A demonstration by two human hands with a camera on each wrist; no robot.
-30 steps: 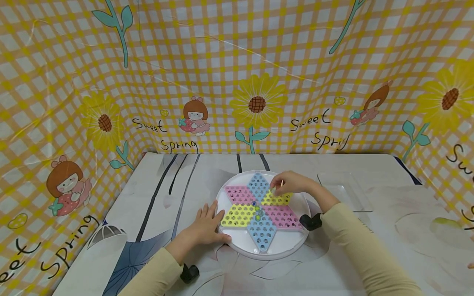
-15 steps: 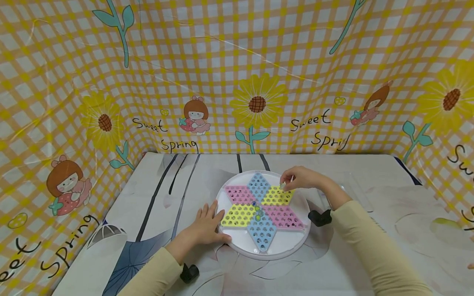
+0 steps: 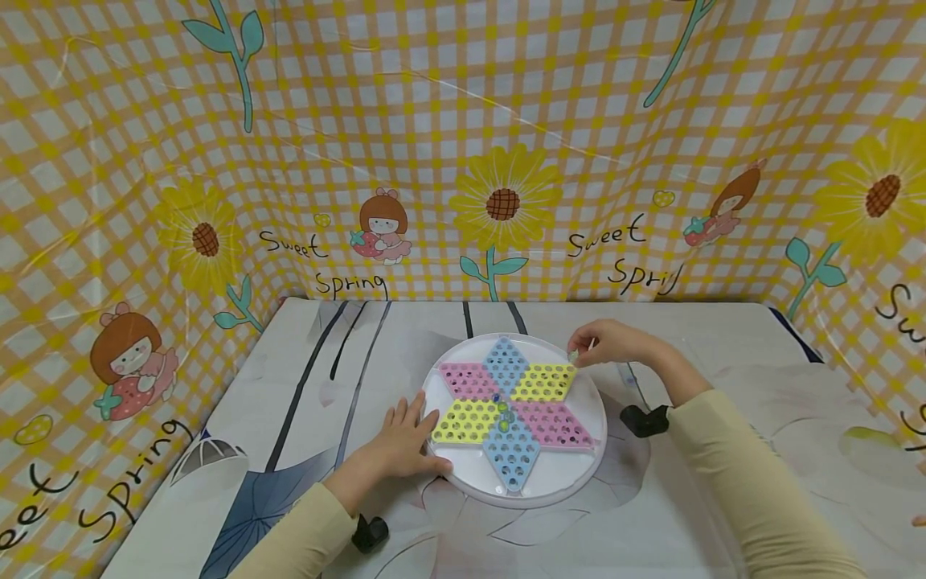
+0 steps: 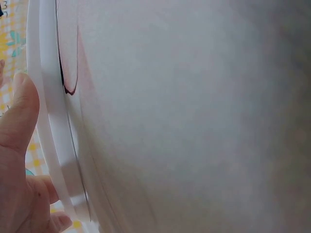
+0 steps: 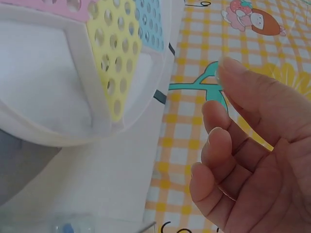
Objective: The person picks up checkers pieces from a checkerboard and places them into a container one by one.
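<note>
A round white Chinese checkers board with a pink, yellow and blue star of holes lies on the table. Several glass marbles sit near the star's middle, one of them dark blue. My left hand rests against the board's left edge with fingers spread, its thumb along the rim. Just off the board's far right rim, my right hand pinches a small pale green glass marble at its fingertips. In the right wrist view the thumb mostly hides this pinch, with the other fingers loosely curled.
A clear plastic tray stands right of the board, mostly behind my right forearm in the head view; something blue shows in it. A checked curtain hangs behind the table. Black wrist straps sit at both cuffs.
My right hand has moved right from over the yellow point to beyond the board's rim, carrying the marble. The left hand and the marbles in the middle stay put.
</note>
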